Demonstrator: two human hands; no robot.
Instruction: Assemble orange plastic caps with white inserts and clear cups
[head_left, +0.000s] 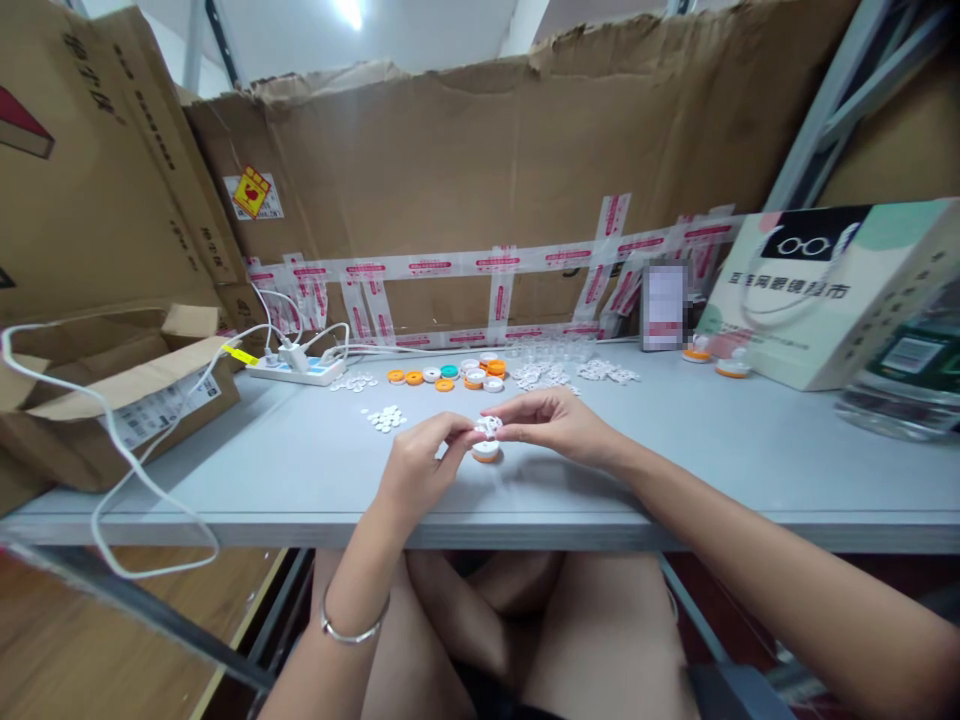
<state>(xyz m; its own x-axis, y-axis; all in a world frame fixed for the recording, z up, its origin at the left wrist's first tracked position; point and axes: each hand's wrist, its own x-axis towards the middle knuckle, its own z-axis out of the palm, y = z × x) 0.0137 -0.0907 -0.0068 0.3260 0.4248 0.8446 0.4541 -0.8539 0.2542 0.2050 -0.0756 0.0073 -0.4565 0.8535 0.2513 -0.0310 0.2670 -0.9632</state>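
Note:
Between my fingertips, in the middle of the table, is a small white plastic part [489, 426]; its exact kind is too small to make out. My left hand [429, 455] pinches it from the left, and my right hand [559, 425] grips it from the right. Just below the fingertips a round white and orange piece [486, 453] rests on the table. Behind the hands lie several round orange, white and teal pieces [446, 374]. Small white discs [386, 418] form a loose pile to the left, and white plastic parts [540, 374] are heaped behind my right hand.
A power strip [296, 370] with white cables stands at the back left, beside an open cardboard box [127, 400]. At the right are a phone [664, 307], a paper bag [795, 295] and a large bottle [907, 365]. Cardboard [450, 170] walls the back of the grey table [300, 480].

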